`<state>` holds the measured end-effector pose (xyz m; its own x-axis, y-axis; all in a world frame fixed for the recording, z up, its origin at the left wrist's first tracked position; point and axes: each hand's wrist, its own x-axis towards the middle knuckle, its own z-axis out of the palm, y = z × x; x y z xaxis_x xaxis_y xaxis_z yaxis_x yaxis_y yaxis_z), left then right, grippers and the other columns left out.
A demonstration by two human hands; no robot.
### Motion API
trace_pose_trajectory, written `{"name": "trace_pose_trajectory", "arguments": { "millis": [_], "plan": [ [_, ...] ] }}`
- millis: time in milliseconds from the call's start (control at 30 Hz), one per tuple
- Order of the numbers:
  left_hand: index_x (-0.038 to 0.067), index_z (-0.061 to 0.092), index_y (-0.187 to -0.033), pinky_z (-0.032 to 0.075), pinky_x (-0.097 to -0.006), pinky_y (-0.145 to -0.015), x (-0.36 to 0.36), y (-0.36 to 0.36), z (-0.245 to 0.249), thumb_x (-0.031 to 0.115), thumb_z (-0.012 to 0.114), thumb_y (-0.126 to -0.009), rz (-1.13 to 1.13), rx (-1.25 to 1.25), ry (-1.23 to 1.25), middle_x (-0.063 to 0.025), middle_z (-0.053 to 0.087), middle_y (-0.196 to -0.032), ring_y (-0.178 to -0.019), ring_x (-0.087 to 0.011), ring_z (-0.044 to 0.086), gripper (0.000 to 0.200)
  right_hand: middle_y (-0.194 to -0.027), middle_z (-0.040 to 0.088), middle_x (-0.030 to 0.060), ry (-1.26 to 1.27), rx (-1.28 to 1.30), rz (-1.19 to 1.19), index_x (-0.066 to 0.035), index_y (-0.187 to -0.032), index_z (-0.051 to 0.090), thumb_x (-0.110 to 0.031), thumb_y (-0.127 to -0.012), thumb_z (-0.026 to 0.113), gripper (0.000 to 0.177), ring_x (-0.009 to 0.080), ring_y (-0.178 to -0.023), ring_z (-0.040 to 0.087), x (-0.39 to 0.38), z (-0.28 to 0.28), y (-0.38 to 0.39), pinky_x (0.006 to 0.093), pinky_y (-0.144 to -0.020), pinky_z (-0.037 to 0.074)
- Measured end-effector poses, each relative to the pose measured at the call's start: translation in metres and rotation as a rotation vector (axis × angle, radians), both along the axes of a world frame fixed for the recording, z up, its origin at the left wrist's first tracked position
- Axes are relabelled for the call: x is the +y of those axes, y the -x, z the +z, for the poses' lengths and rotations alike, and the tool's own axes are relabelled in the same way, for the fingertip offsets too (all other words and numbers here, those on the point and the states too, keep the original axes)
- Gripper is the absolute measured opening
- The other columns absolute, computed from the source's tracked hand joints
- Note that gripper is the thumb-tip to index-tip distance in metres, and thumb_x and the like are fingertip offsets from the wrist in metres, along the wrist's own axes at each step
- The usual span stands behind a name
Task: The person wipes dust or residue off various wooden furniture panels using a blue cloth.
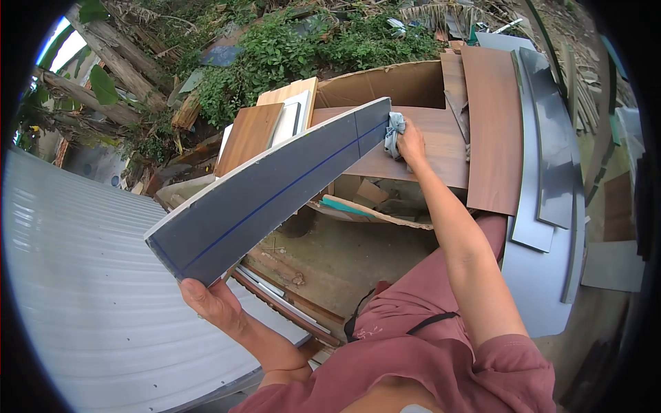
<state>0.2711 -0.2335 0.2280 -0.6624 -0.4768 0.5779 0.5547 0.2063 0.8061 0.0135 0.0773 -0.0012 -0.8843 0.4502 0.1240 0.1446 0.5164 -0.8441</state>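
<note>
A long dark grey board [275, 182] with blue lines along its face and a pale edge is held up, tilted, in front of me. My left hand [212, 303] grips its lower left corner, thumb on the grey face and the other fingers mostly hidden behind. At the far right end, my right hand [411, 144] is closed on a crumpled light blue cloth [394, 135], which is against the board's end. Behind that end lies a brown wood-grain panel [432, 148].
Long brown [492, 131] and grey-blue panels [533, 196] lie at the right. Smaller boards [249, 138] lean beyond the held board, near an open cardboard box [385, 86]. White corrugated sheeting [89, 296] covers the left side. Green plants [289, 62] grow at the back.
</note>
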Motion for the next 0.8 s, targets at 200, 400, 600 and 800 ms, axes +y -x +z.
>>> {"name": "trace_pose_trajectory", "arguments": {
  "millis": [200,400,600,800],
  "plan": [
    [-0.009,0.043,-0.121,0.040,-0.0378,-0.096,-0.013,0.005,0.002,0.053,0.069,-0.073,-0.040,-0.057,-0.049,-0.0153,0.052,-0.118,-0.109,-0.0238,0.051,0.083,-0.094,0.065,0.0130,0.548,0.414,0.015,-0.003,-0.114,0.055,-0.015,-0.086,0.055,0.030,0.0260,-0.087,0.063,0.011,0.099,-0.033,0.0344,-0.078,0.048],
    [-0.007,0.039,-0.125,0.040,-0.0399,-0.097,-0.010,0.013,0.005,0.056,0.074,-0.063,-0.092,0.002,-0.042,-0.0150,0.051,-0.118,-0.109,-0.0251,0.051,0.095,-0.104,0.054,0.0086,0.205,1.037,0.730,-0.015,-0.112,0.057,-0.006,-0.073,0.065,0.041,0.0270,-0.097,0.055,-0.077,0.268,-0.144,0.0365,-0.082,0.047],
    [-0.001,0.040,-0.129,0.046,-0.0395,-0.092,-0.012,0.019,0.007,0.051,0.074,-0.065,-0.240,0.014,-0.060,-0.0111,0.051,-0.119,-0.108,-0.0239,0.052,0.089,-0.108,0.052,0.0083,0.065,1.031,0.924,-0.018,-0.107,0.058,-0.005,-0.067,0.070,0.044,0.0299,-0.103,0.053,-0.080,0.245,-0.142,0.0392,-0.084,0.047],
    [0.001,0.040,-0.130,0.044,-0.0417,-0.094,-0.012,0.039,0.002,0.047,0.073,-0.068,-0.192,0.049,-0.210,-0.0134,0.048,-0.125,-0.114,-0.0260,0.049,0.084,-0.102,0.055,0.0088,-0.029,0.712,0.594,-0.015,-0.107,0.059,0.000,-0.068,0.067,0.042,0.0289,-0.099,0.055,-0.031,0.155,-0.073,0.0376,-0.082,0.046]
  ]
}}
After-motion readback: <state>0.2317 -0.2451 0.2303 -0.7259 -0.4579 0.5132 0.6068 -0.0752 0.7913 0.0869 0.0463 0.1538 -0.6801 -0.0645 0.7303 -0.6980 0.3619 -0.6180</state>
